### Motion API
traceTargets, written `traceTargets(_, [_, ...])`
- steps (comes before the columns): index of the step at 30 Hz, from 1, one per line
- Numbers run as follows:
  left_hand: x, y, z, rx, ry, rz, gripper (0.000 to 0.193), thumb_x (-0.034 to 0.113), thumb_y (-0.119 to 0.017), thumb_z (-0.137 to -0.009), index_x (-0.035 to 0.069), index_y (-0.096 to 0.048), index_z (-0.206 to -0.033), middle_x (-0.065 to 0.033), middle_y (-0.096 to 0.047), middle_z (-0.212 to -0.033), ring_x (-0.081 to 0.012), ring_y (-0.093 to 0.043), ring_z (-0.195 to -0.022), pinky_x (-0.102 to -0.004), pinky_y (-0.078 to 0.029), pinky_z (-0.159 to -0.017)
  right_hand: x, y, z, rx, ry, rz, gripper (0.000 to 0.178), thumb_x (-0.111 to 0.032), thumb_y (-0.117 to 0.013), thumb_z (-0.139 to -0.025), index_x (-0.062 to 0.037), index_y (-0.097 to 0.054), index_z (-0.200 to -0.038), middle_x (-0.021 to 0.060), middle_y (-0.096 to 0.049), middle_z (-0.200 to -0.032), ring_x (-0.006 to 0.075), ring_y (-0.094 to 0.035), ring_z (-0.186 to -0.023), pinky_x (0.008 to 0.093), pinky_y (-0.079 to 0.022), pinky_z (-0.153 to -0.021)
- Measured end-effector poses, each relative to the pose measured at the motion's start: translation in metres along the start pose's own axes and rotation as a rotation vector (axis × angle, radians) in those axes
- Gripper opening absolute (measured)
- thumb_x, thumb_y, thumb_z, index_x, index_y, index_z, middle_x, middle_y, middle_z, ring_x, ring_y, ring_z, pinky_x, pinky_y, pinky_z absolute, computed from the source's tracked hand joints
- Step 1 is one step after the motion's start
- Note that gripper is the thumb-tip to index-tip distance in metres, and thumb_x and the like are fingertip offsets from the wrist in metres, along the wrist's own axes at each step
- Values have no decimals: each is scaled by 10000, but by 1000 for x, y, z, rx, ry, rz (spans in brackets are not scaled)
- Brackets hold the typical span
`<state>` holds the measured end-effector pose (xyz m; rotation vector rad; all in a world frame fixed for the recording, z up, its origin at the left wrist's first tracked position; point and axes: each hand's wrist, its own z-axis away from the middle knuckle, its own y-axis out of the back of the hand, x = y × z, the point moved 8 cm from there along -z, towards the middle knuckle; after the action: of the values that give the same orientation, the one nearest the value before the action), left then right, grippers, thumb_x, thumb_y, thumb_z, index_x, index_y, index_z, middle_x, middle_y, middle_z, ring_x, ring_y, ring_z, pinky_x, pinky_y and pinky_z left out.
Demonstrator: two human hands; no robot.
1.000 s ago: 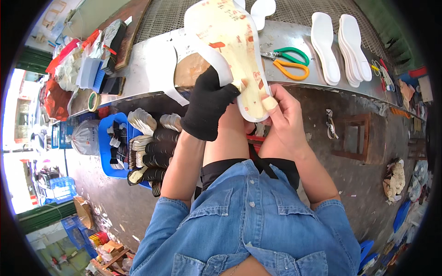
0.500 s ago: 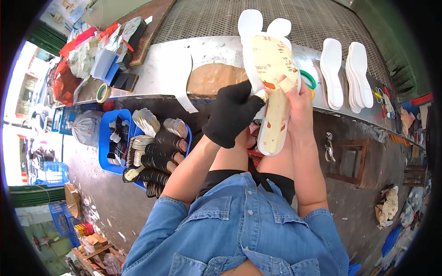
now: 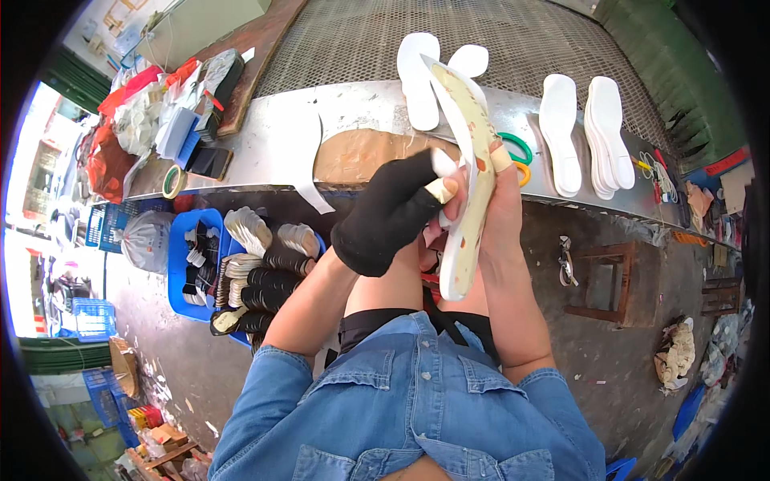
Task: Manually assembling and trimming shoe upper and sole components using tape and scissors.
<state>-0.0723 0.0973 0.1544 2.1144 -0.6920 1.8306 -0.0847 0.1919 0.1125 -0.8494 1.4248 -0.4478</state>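
Note:
My right hand (image 3: 503, 200) grips a shoe insole (image 3: 468, 208) near its middle, the thumb on the cream, red-marked face. The insole stands tilted on edge, its white rim toward my left hand. My left hand (image 3: 393, 204), in a black glove with bare, taped fingertips, is beside that rim; thumb and forefinger are apart, and no object shows between them. Whether it touches the insole is unclear. Beyond, a white insole (image 3: 419, 88) and another white piece (image 3: 468, 60) lie at the bench's far side. Green-handled scissors (image 3: 513, 148) are partly hidden behind the held insole.
White insoles (image 3: 559, 136) and a stack of them (image 3: 607, 140) lie on the metal bench (image 3: 365, 100). A brown sheet (image 3: 377, 156) and a white sheet (image 3: 295, 148) are to the left. Blue bins (image 3: 178, 268) with insoles stand below; a wooden stool (image 3: 613, 284) is at right.
The insole has turned from nearly face-up to edge-on and come nearer me. My left hand has come off its face to beside the rim. The whole view has shifted slightly.

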Motion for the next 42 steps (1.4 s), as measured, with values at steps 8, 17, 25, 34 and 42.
traceTargets(8, [-41, 6, -10, 148, 80, 125, 246, 153, -655, -818, -11, -592, -990, -45, -622, -733, -92, -588, -647, -259, -491, -597, 8, 10, 3, 164, -21, 131, 455, -441, -378, -921, -19, -548, -945, 38, -570, -694, 126, -551, -466, 260, -482, -408])
traceTargets(17, [-56, -5, 13, 213, 37, -334, 380, 271, -540, -881, 18, -536, -1164, -105, -651, -838, -157, -630, -773, -317, -483, -670, 7, 38, 10, 303, 185, 309, 361, -293, -424, -917, -2, -529, -1103, 74, -614, -899, 122, -600, -694, 231, -485, -591])
traceTargets(25, [-86, 12, 17, 412, -29, -49, 370, 186, -453, -924, 40, -456, -1264, -138, -602, -1049, -185, -565, -942, -302, -442, -804, -26, 1, 8, 385, 825, 1544, 371, -180, -557, -860, 56, -507, -1143, 156, -565, -1012, 265, -528, -957, 353, -419, -835])
traceTargets(34, [-68, 42, 11, 513, -142, -779, 475, 141, -529, -838, 147, -451, -1307, -200, -577, -810, -380, -592, -728, -434, -461, -620, -12, -2, -17, 244, 471, 1049, 152, 14, -649, -751, 10, -570, -881, 91, -613, -760, 166, -611, -629, 273, -476, -587])
traceTargets(42, [-65, 48, 15, 426, 95, -809, 509, 150, -538, -843, 187, -428, -1338, -188, -570, -773, -360, -594, -682, -413, -464, -605, -5, 6, -24, 146, 154, 1088, 68, -30, -619, -812, 19, -580, -838, 48, -631, -688, 67, -572, -591, 219, -455, -541])
